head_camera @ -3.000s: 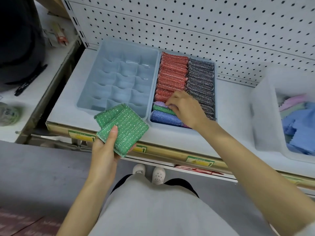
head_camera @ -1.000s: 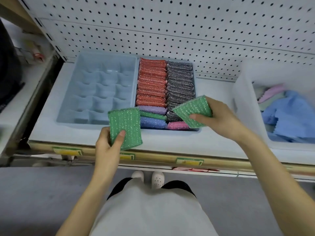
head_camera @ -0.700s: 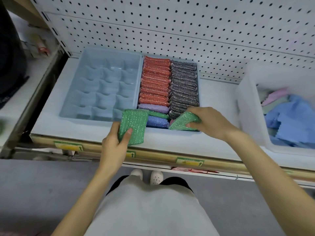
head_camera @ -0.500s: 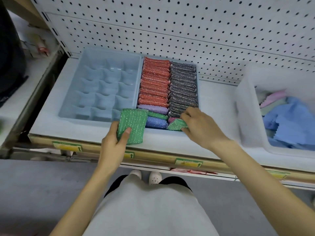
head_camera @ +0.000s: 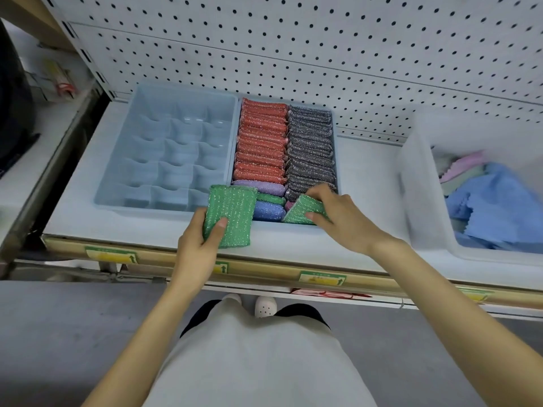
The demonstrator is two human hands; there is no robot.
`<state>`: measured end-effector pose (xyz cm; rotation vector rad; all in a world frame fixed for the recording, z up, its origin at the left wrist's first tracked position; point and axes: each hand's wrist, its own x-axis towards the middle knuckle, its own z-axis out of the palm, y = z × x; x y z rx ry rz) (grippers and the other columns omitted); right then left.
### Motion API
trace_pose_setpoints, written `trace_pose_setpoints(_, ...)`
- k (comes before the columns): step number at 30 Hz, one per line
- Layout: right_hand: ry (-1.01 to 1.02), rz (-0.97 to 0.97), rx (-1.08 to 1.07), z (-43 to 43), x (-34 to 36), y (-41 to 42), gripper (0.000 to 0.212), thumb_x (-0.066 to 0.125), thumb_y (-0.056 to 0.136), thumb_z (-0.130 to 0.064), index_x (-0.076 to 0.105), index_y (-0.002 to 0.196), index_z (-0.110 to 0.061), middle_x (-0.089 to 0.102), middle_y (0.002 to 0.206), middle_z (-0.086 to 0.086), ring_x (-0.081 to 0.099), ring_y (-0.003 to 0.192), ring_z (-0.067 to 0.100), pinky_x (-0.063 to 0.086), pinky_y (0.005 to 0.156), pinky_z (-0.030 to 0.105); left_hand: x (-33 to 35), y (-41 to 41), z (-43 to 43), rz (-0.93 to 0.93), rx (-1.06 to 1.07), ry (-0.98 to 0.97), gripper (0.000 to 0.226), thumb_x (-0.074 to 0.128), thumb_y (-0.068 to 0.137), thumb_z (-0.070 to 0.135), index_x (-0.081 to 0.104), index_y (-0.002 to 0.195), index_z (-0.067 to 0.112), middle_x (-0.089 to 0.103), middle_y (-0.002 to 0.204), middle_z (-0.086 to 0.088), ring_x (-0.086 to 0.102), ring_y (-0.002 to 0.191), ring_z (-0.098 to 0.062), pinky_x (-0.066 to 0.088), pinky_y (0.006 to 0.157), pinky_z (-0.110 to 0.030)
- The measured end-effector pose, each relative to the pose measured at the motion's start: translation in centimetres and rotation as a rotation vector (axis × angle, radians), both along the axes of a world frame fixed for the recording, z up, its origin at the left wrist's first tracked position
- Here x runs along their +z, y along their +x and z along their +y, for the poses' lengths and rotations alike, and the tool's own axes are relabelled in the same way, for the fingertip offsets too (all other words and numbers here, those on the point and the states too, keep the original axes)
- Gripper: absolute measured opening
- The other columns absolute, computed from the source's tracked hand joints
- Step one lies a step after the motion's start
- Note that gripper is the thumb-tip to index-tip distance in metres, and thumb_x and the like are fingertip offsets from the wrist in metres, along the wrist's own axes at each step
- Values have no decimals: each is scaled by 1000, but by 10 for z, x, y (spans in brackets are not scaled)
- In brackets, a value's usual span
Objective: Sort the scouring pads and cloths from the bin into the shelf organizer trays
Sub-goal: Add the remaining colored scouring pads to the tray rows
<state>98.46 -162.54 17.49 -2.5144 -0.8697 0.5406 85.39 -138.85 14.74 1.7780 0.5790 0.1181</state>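
**Now down at the tray corner**

Right, hard to see much of the second green pad point(head_camera: 299, 211): tipped on edge at the front right corner of the full tray point(head_camera: 337, 148), near end buried under the right grip point(head_camera: 343, 218), which is closed on it with fingers curled over the top and thumb pressed to the face. Can't tell whether seated in its slot or only leaning on the pads below. Just a pink sliver point(head_camera: 288, 205) peeping out beside it.

Over to the left grip point(head_camera: 199, 245): wrapped round the first green pad point(head_camera: 232, 212), thumb across the front, held flat above the shelf point(head_camera: 367, 171) and covering the seam between the full tray and the empty divided tray point(head_camera: 164, 154). Far right, cut off by the edge of view: the bin point(head_camera: 417, 201), with blue cloths point(head_camera: 493, 207) blurred inside.

Against a second ago: second green pad down from mid-air into the tray, first green pad nudged closer to the trays. Over the last half second, barely a shift.

Along the shelf lip, green-and-yellow labels point(head_camera: 321, 279), arrows visible, print too small to read.
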Motion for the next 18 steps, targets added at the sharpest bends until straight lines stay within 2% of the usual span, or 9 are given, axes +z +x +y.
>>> trace_pose_setpoints(2, 218, 58, -126, -6, 0, 1, 26, 63, 92, -26, 48, 113, -23, 62, 112, -8, 57, 109, 9, 39, 94, 22, 0, 0, 0, -6, 4, -15, 8, 52, 99, 21, 56, 103, 27, 67, 96, 9, 61, 86, -4, 46, 78, -26)
trace_pose_setpoints(5, 402, 49, -226, -14, -2, -4, 22, 68, 87, -18, 61, 104, -29, 64, 100, -21, 61, 99, 4, 45, 89, 20, -1, 0, -1, -9, 10, -12, 8, 53, 98, 21, 56, 105, 24, 67, 96, 9, 60, 85, -4, 45, 78, -26)
trace_pose_setpoints(7, 382, -68, -190, -13, -5, -7, 18, 68, 87, -15, 69, 102, -25, 65, 100, -22, 63, 95, 7, 48, 83, 21, -2, 0, -2, -9, 15, 0, 9, 53, 98, 21, 56, 107, 21, 66, 96, 10, 59, 82, 1, 45, 76, -23)
trace_pose_setpoints(10, 253, -359, 9, -9, 0, -6, 15, 63, 89, -21, 74, 98, -16, 71, 98, -6, 67, 86, 14, 54, 69, 29, -4, 0, -1, -11, 18, 6, 9, 53, 99, 21, 56, 107, 21, 66, 96, 10, 60, 84, -1, 46, 78, -27)
trace_pose_setpoints(12, 209, -479, 92, -8, 6, 0, 19, 57, 90, -24, 74, 94, -16, 71, 92, -2, 67, 79, 19, 52, 64, 26, -5, -1, -1, -15, 15, 2, 10, 53, 99, 21, 56, 108, 20, 66, 96, 9, 60, 85, -4, 46, 79, -29)
trace_pose_setpoints(15, 132, -542, 134, -3, 2, -1, 8, 65, 84, -13, 73, 88, -13, 68, 84, 2, 63, 72, 26, 51, 60, 28, -4, -1, -1, -16, 18, -1, 10, 53, 99, 22, 56, 108, 20, 66, 97, 8, 61, 89, -9, 46, 80, -30)
trace_pose_setpoints(18, 79, -466, 121, 4, -13, -7, 9, 75, 79, -6, 71, 85, -13, 65, 81, 2, 56, 74, 27, 47, 64, 30, -4, 0, -2, -18, 19, -8, 11, 53, 99, 22, 55, 109, 21, 66, 99, 9, 61, 90, -9, 47, 80, -30)
